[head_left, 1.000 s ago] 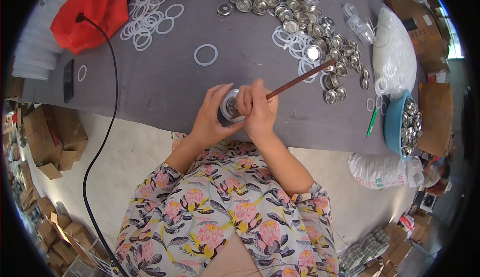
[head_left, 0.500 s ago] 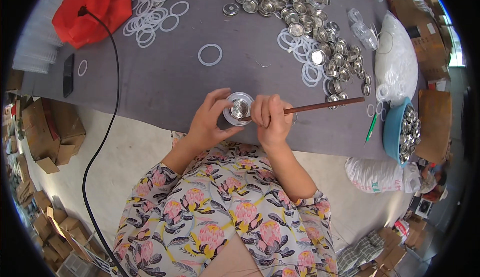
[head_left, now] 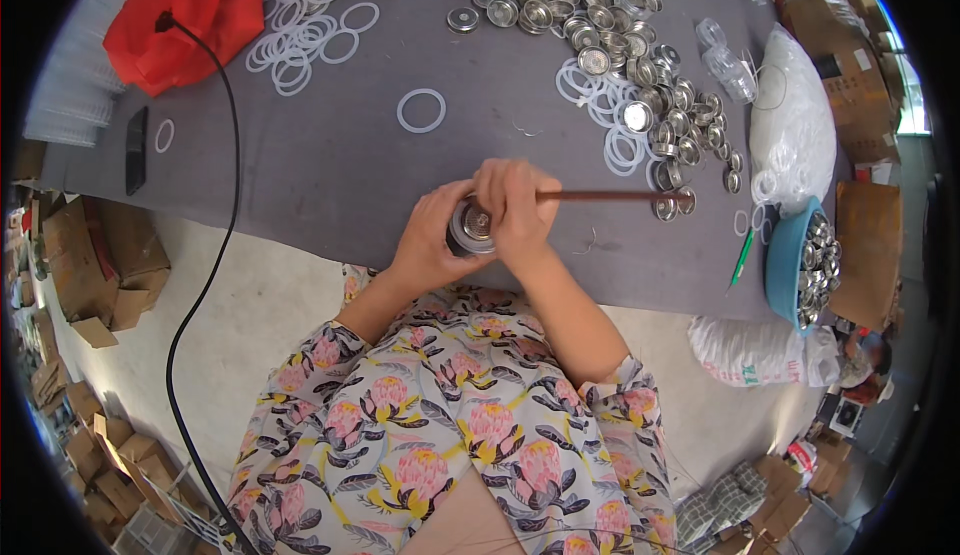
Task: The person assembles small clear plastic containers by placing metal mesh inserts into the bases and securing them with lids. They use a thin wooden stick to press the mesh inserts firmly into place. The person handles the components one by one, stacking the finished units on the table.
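Observation:
In front of my body, my left hand (head_left: 430,237) is closed round the side of a small round metal strainer lid (head_left: 477,222) with a translucent pale ring round it. My right hand (head_left: 517,205) reaches over the lid's far right side, its fingers bent and touching the rim. It also grips a thin brown stick (head_left: 612,196), which juts out to the right, nearly level. The stick's other end is hidden by my fingers. On the table beyond my hands, a single white sealing ring (head_left: 421,111) lies flat.
Metal lids (head_left: 535,15) spread across the back and right of the grey table (head_left: 330,170). White rings (head_left: 290,40) lie at the back left, beside a red bag (head_left: 180,30). A blue basin (head_left: 790,265) of metal parts and a green pen (head_left: 742,257) sit right. A black cable (head_left: 232,175) hangs left.
My right hand has moved left and away from me onto the lid's rim. The stick has shifted left with it and turned nearly level. My left hand stays round the lid.

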Available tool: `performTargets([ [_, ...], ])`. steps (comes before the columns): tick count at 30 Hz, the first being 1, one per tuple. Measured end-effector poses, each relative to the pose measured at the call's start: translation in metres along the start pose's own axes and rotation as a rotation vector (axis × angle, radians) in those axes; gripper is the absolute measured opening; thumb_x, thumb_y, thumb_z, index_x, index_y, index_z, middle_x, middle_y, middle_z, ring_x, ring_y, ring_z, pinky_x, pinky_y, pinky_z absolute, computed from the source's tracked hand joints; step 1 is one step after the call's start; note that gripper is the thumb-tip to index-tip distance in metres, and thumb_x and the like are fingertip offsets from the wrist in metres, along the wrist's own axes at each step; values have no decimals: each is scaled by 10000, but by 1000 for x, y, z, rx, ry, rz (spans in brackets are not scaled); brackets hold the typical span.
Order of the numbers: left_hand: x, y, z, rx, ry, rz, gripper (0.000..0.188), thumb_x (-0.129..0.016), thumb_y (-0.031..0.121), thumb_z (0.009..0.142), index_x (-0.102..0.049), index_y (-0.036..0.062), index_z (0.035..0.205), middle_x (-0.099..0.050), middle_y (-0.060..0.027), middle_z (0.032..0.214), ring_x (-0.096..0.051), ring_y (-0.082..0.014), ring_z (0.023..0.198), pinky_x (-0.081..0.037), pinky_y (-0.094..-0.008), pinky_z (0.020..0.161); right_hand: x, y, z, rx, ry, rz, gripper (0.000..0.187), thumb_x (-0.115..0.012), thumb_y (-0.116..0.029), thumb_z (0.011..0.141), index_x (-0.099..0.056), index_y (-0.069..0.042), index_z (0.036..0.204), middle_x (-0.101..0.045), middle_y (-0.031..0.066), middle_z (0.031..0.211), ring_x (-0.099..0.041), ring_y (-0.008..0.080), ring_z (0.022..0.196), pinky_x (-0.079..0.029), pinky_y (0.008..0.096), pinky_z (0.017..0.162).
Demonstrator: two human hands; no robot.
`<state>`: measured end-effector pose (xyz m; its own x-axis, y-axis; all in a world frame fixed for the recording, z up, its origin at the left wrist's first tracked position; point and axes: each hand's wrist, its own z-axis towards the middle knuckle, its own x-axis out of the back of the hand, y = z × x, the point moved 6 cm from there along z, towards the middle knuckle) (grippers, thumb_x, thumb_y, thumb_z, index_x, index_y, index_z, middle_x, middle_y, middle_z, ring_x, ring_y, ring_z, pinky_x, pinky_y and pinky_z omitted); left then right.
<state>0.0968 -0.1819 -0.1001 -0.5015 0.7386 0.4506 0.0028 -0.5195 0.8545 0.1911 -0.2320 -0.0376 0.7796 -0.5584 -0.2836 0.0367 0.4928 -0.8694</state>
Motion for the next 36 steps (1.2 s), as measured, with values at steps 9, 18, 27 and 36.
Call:
performTargets([
  [9,0,3,-3,18,36,22,774,-823,229,574,-451,45,1227,-529,-131,1167,-507,-307,1075,-376,-402,918,19,-11,-16,-366,114,69,557,-343,-304,993,-279,-102,478,-287,3,427,-261,101,418,-203,270,418],
  [18,-4,-2,-5,37,40,-4,766,-813,255,590,-448,42,1229,-518,-150,1195,-502,-325,1089,-365,-420,926,0,-1,6,-75,16,-105,496,-372,-280,988,-297,-64,547,-330,8,467,-258,97,431,-209,264,432],
  [27,-4,0,-5,31,64,-9,776,-821,269,587,-445,52,1230,-528,-142,1182,-504,-315,1087,-362,-417,926,6,14,-10,-443,190,207,534,-431,-306,972,-345,-83,494,-318,-15,444,-271,64,420,-211,253,409],
  [36,-5,-5,-9,50,73,-7,778,-814,251,592,-436,56,1244,-527,-136,1191,-502,-317,1093,-362,-417,926,11,3,9,-310,30,-270,561,-408,-326,974,-310,-87,476,-309,4,436,-249,79,417,-205,254,420],
])
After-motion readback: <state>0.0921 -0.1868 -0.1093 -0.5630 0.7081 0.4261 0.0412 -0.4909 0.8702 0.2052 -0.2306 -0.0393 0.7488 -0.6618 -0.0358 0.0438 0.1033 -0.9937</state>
